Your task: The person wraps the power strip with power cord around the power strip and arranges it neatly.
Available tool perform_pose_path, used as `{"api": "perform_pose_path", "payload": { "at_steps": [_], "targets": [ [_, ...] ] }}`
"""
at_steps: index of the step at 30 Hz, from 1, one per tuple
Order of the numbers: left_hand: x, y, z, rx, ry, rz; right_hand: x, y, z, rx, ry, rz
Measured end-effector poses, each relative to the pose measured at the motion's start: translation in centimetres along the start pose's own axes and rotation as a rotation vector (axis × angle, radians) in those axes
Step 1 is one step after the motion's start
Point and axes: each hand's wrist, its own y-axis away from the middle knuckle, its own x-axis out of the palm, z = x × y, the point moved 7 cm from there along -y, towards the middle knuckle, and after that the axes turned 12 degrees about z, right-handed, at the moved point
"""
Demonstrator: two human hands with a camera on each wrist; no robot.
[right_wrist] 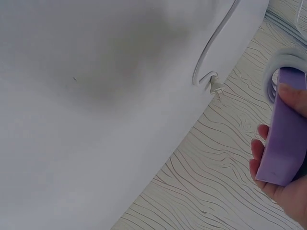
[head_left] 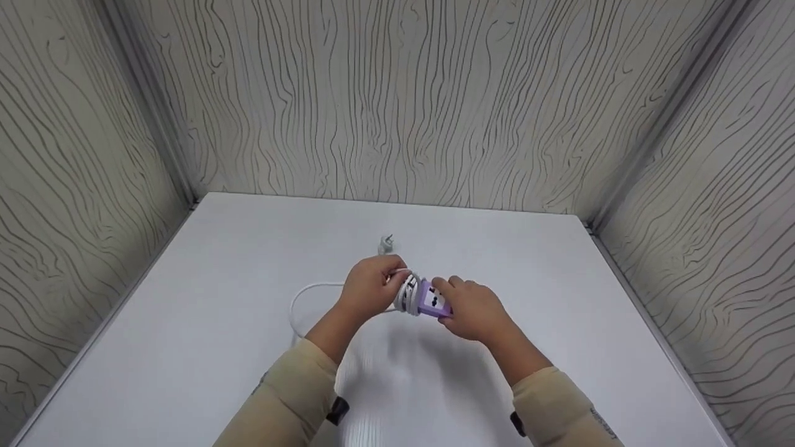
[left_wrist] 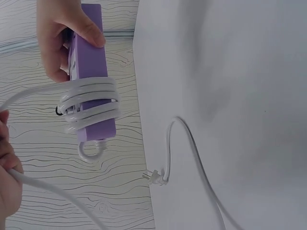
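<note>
A purple power strip with a white socket face is held up over the table. Its white cord is wound in several turns round one end. My right hand grips the other end, thumb on one broad side and fingers on the opposite one, as the right wrist view shows. Close beside the coils, my left hand pinches the free cord between curled fingers and thumb. From there a loop of cord hangs out to the left and lies on the table. The plug rests beyond my left hand.
The white table is bounded by wood-grain patterned panels at the back and both sides. Grey metal posts stand at its back corners. In the left wrist view, the slack cord runs along the tabletop to the plug.
</note>
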Motion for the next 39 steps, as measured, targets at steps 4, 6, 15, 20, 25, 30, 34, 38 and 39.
{"api": "perform_pose_path", "payload": {
  "at_steps": [4, 6, 15, 20, 25, 30, 34, 38, 39],
  "targets": [
    [0.1, -0.1, 0.6, -0.034, 0.017, 0.031, -0.1, 0.2, 0.6, -0.071, -0.011, 0.032],
    [0.1, -0.2, 1.0, -0.044, 0.038, 0.044, -0.1, 0.3, 0.8, -0.108, -0.025, 0.049],
    [0.4, -0.2, 2.7, 0.012, 0.245, 0.089, -1.1, 1.1, 1.6, -0.297, -0.071, 0.054],
    [0.6, -0.3, 3.5, 0.032, 0.377, 0.13, -1.8, 1.7, 1.9, -0.339, -0.111, 0.074],
    [-0.9, 0.3, 1.9, 0.08, 0.517, 0.181, -2.5, 2.2, 2.3, -0.359, -0.184, 0.115],
    [-1.2, 0.5, 2.1, 0.092, 0.685, 0.176, -3.1, 2.6, 2.5, -0.399, -0.265, 0.143],
    [-0.7, 0.6, 2.7, 0.076, 0.779, 0.167, -3.8, 2.9, 2.7, -0.425, -0.34, 0.153],
    [-0.1, 0.7, 3.2, 0.048, 0.825, 0.164, -4.5, 3.0, 2.9, -0.458, -0.37, 0.128],
    [0.1, 0.7, 3.2, 0.044, 0.836, 0.165, -4.7, 3.1, 2.9, -0.465, -0.37, 0.119]
  ]
}}
